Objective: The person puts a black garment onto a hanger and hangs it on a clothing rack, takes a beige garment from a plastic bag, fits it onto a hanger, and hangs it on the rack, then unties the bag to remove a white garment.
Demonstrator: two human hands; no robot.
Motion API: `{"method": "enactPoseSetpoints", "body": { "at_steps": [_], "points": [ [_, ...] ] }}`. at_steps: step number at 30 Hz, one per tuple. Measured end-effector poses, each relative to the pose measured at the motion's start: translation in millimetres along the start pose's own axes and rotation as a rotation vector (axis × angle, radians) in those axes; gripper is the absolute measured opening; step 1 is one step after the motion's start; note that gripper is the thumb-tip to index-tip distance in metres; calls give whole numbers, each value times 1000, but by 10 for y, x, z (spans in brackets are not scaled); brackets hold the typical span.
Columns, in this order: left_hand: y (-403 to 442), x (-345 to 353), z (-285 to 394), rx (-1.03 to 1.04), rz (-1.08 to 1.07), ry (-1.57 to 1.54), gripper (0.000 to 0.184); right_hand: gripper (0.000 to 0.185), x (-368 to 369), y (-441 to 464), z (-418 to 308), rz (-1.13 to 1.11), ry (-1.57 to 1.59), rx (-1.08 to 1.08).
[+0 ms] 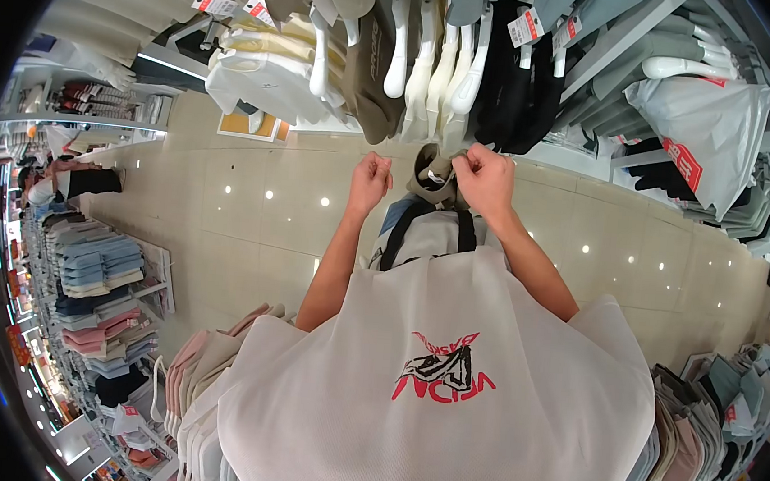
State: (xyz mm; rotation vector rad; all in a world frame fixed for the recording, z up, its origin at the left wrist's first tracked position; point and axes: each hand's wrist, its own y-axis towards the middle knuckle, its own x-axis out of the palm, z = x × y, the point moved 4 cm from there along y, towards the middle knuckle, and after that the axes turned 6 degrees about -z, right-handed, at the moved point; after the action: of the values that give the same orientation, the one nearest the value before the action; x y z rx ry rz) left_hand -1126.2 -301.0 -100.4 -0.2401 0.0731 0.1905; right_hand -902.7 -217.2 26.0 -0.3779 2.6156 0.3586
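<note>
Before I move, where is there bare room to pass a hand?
Bare tiled floor shows left, between the left hand and folded clothes, and right, between the right forearm and the lower-right garments. It is crowded ahead, where hanging clothes pack together, and beside the right hand, where an olive-brown item shows.

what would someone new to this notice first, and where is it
Probably the white shirt with its red-and-black print, filling the lower middle. Just above, the left hand is curled and the right hand is up against an olive-brown cloth item, its grip unclear. At upper right hangs a white plastic bag with a red label.
</note>
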Motion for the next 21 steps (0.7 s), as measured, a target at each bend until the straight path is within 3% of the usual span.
{"method": "enactPoseSetpoints", "body": {
  "at_steps": [9, 15, 21],
  "points": [
    [-43, -4, -19, -87, 0, -84, 15, 24, 34, -11, 6, -16, -17, 3],
    [-37, -53, -131, 10, 38, 20, 14, 24, 51, -20, 2, -25, -7, 12],
    [-66, -60, -107, -63, -8, 93, 17, 24, 70, -22, -16, -25, -11, 11]
  ]
}}
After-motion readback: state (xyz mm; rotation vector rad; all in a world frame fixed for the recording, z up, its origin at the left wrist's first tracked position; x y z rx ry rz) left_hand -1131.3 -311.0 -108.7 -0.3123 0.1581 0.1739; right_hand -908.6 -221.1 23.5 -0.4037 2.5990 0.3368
